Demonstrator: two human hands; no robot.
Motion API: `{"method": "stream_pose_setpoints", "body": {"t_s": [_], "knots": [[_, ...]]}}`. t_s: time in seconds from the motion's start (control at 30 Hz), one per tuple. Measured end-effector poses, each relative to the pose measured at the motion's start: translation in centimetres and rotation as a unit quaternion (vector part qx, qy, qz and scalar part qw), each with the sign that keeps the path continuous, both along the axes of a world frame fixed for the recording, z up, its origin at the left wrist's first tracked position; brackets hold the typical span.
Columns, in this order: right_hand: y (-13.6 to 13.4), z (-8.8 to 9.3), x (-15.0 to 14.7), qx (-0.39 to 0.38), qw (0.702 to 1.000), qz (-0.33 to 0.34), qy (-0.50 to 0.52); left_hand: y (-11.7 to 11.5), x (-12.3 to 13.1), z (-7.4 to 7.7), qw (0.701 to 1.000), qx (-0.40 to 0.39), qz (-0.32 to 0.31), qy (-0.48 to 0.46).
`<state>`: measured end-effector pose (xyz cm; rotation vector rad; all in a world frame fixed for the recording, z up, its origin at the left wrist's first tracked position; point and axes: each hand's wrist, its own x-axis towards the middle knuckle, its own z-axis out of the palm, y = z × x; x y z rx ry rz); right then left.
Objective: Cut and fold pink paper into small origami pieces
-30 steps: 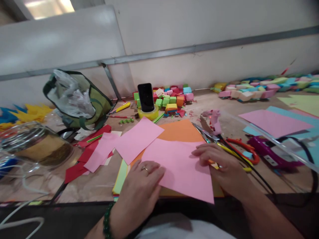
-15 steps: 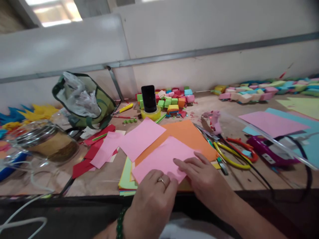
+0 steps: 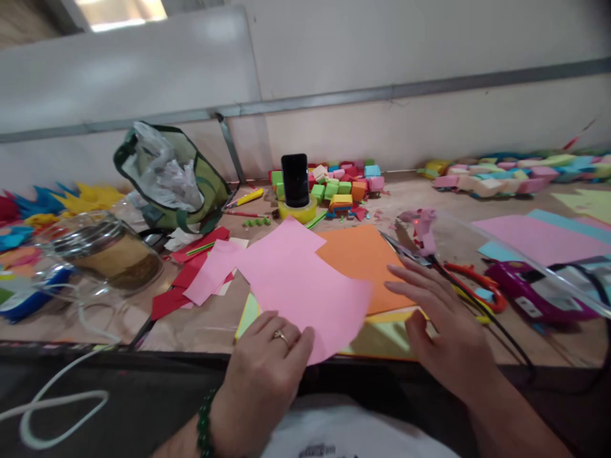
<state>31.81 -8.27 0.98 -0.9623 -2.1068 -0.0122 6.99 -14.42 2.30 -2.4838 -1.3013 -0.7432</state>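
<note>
My left hand (image 3: 270, 362), with a ring and a green bead bracelet, pinches the near edge of a pink paper sheet (image 3: 319, 305). The sheet's right side is lifted and bent, blurred by motion. My right hand (image 3: 446, 324) is off the sheet, its fingers apart and holding nothing, above the right edge of an orange sheet (image 3: 348, 254). Pale green and yellow sheets (image 3: 382, 340) lie under the orange one. Another pink sheet (image 3: 286, 238) is behind the held one, their edges hard to separate. Yellow-handled scissors (image 3: 470, 302) are partly hidden by my right hand.
A pink glue gun (image 3: 424, 230) and a purple tool (image 3: 529, 296) with a black cord lie right. A phone (image 3: 295, 181) stands in a yellow tape roll (image 3: 298, 211) before folded paper pieces (image 3: 334, 187). Left are a glass jar (image 3: 112, 254) and green bag (image 3: 210, 191).
My left hand has drawn the pink sheet left, and its right side has come up. My right hand has left the paper and moved right, fingers spreading. The camera view has shifted slightly.
</note>
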Motion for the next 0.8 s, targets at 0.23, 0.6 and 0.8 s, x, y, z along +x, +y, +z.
{"method": "stream_pose_setpoints", "body": {"t_s": [0.23,0.6,0.8], "knots": [[-0.8,-1.2,-2.5,-0.061,0.981,0.136,-0.121,0.4,3.3,-1.1,0.994,-0.106,-0.005,0.020],[0.2,-1.2,0.3,-0.294,0.947,0.109,-0.066,3.0,-0.3,-2.0,0.951,-0.283,0.057,-0.116],[2.0,-1.0,0.3,-0.255,0.956,-0.113,-0.096,5.6,0.0,-0.6,0.938,-0.321,0.126,-0.022]]}}
